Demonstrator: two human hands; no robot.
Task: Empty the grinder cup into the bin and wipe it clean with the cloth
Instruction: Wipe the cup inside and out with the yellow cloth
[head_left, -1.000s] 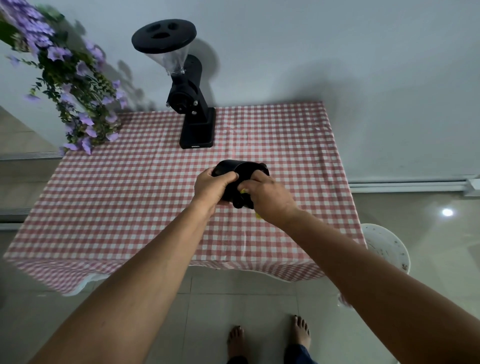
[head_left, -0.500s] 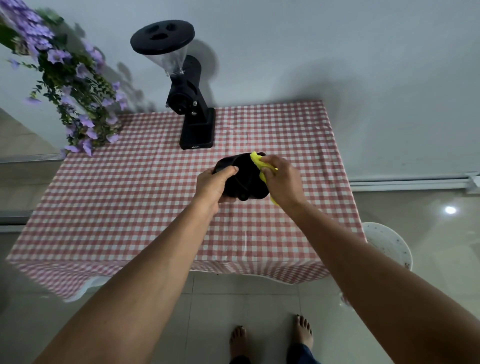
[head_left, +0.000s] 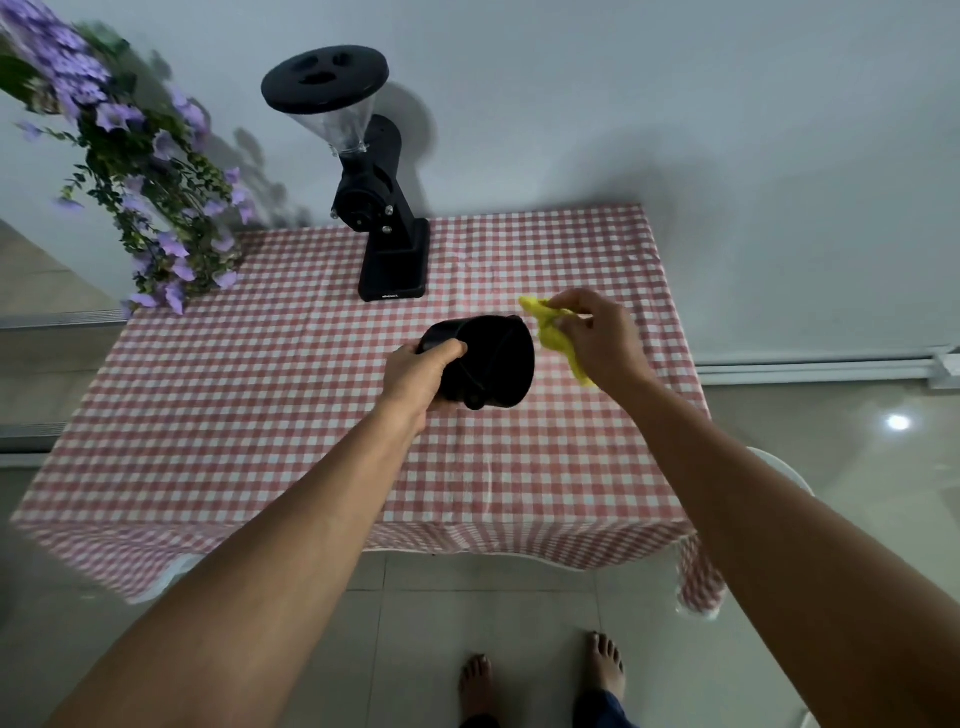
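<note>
The black round grinder cup (head_left: 493, 358) hung tilted above the red-checked desk (head_left: 249, 426), gripped by the left hand (head_left: 421, 376); the right hand (head_left: 605, 340) pinched a crumpled yellow cloth (head_left: 553, 340) just beside its rim. A one-handed grip might slip, dropping it.

Right hand (head_left: 597, 338) is swallowing half the cloth (head_left: 556, 332), the grinder cup (head_left: 493, 364) is showing nothing inside, the right forearm (head_left: 727, 493) is covering most of the bin (head_left: 784, 470), and flowers (head_left: 156, 171) are blurring off-frame left.

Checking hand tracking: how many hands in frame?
2. Left hand grips the grinder cup over the checked table; right hand pinches the yellow cloth just right of the cup. None hidden.
</note>
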